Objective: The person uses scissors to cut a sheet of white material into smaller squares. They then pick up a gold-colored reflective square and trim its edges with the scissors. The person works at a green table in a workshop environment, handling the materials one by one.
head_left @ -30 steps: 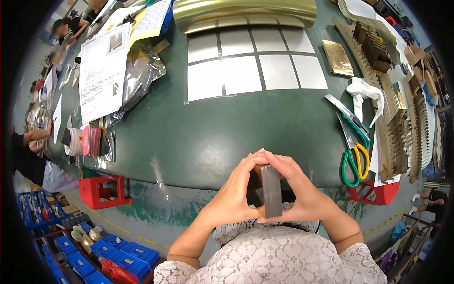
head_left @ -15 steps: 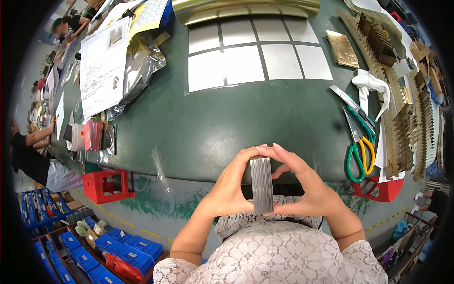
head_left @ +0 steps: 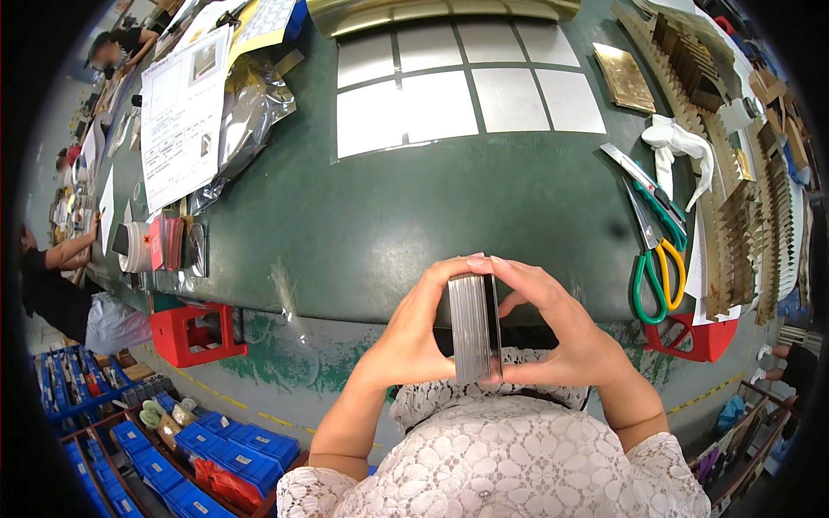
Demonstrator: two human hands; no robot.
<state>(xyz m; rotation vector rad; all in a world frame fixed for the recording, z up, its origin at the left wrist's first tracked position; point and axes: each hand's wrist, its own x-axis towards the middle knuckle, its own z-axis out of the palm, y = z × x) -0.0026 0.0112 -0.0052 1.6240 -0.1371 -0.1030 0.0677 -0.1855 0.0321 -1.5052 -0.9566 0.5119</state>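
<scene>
In the head view, the left hand (head_left: 410,332) and the right hand (head_left: 566,341) hold one stack of thin plates (head_left: 472,332) between them. Fingers hold the far end, and thumbs hold the near end. The stack is up in front of the person's tummy, by the near edge of the green table (head_left: 345,224), with its thin edges facing up. The plates are all together, and their edges look nearly even, so the stacking seems mostly done. It is not set down yet. Eight white sheets (head_left: 440,104) lie flat in two rows, well apart from the stack. I cannot tell if any plates are missing.
</scene>
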